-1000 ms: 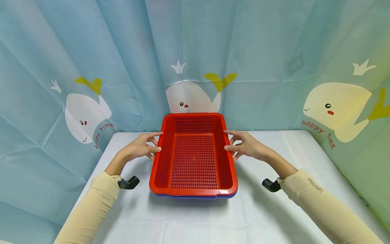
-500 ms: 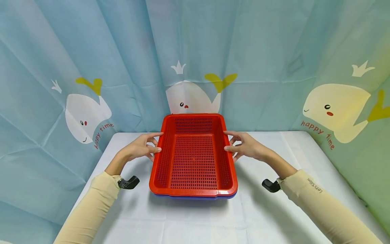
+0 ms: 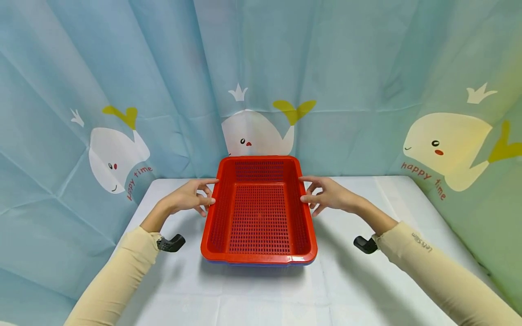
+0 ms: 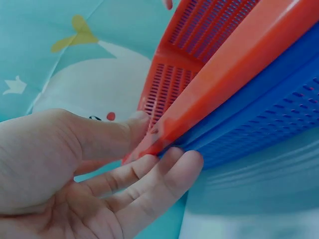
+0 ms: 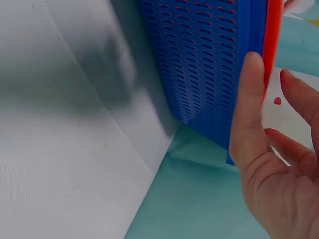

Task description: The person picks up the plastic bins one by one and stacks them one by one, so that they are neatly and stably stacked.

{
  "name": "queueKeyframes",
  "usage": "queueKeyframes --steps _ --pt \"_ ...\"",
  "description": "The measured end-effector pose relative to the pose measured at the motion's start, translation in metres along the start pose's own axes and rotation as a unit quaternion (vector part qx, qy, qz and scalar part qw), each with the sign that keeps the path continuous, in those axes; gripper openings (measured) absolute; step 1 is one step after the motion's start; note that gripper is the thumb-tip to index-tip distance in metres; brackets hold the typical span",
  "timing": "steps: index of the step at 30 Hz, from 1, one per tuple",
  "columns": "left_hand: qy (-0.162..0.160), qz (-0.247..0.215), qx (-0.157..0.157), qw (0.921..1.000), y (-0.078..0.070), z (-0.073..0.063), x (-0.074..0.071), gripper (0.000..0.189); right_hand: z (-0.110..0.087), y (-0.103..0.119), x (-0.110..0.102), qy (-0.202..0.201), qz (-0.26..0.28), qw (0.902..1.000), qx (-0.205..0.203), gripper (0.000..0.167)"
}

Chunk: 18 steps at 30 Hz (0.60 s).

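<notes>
A red perforated plastic basket (image 3: 261, 217) sits nested on top of blue baskets (image 4: 269, 109), whose rims peek out beneath its near edge in the head view. At its left rim, my left hand (image 3: 189, 195) pinches the edge. In the left wrist view the thumb (image 4: 104, 134) lies over the red rim while several fingertips are tucked under it, against the blue rim. My right hand (image 3: 328, 194) holds the opposite rim. The right wrist view has one long digit (image 5: 250, 99) against the outside near the blue rim, with other fingers across the red rim.
A white-covered table (image 3: 261, 299) carries the stack, and a blue curtain (image 3: 346, 68) with printed whales hangs behind and at both sides. Black wrist devices (image 3: 171, 243) are strapped at both sleeve cuffs.
The far end of the red basket has dropped slightly, settling lower between my hands. Both hands keep nearly the same place and grip; the head view has shifted a little.
</notes>
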<state>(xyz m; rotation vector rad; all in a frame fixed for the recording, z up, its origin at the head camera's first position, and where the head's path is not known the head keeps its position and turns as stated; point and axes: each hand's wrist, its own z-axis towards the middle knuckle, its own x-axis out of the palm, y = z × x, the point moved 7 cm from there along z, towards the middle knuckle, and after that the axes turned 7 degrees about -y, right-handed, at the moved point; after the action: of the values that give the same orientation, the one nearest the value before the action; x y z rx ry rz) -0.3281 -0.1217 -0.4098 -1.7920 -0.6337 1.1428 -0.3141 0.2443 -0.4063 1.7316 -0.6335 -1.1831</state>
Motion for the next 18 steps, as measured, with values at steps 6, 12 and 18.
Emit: queueKeyframes --steps 6,12,18 --pt "-0.035 -0.008 0.016 0.9992 0.008 -0.005 -0.01 0.07 -0.005 0.001 -0.009 -0.005 -0.009 0.9999 -0.01 0.078" --pt "-0.108 -0.04 0.054 0.9918 0.018 -0.019 -0.023 0.074 -0.016 0.004 -0.027 -0.051 0.008 0.9976 -0.047 0.078" --pt "-0.152 -0.091 0.094 0.9797 0.027 -0.034 -0.031 0.069 -0.029 0.004 -0.042 -0.099 0.041 0.9903 -0.088 0.079"
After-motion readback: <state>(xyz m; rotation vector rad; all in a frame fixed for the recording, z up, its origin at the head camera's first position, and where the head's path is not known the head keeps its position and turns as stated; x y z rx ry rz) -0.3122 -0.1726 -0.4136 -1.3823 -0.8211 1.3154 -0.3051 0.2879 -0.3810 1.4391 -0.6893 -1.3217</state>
